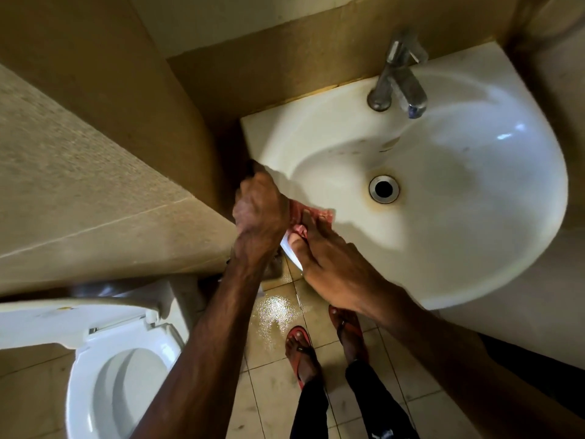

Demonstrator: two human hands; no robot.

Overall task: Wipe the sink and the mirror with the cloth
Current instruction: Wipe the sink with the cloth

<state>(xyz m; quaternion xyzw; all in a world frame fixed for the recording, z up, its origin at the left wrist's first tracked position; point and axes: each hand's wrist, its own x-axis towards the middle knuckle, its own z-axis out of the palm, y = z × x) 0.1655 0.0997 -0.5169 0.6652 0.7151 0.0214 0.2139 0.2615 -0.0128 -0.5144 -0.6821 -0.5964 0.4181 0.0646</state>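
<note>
At the lower left stood a white toilet (pixel 104 375) with its seat down and its lid raised, cut off by the frame's left and bottom edges; above it ran a speckled beige tiled ledge (pixel 79 172), which crowded the left side of the sink. The left hand (pixel 258 213) was at the sink's left rim, its grip closed into a fist on one end of the cloth. The cloth (pixel 316 217), pinkish-red, lay on that rim at the basin's left edge, mostly covered by both hands, so its full extent could not be made out. The right hand (pixel 335 264) lay flat across the front-left rim, fingers pressed down on the cloth, grip closed upon it only by pressing. Below the hands, wet floor tiles (pixel 275 312) glistened, and two feet in red sandals (pixel 300 350) stood near the basin's front. The white sink (pixel 459 201) filled the right side, with a metal drain (pixel 383 189) ringed by brownish staining and a chrome tap (pixel 400 77) on the back ledge. No mirror was in view. The sink's underside and pedestal were hidden.
</note>
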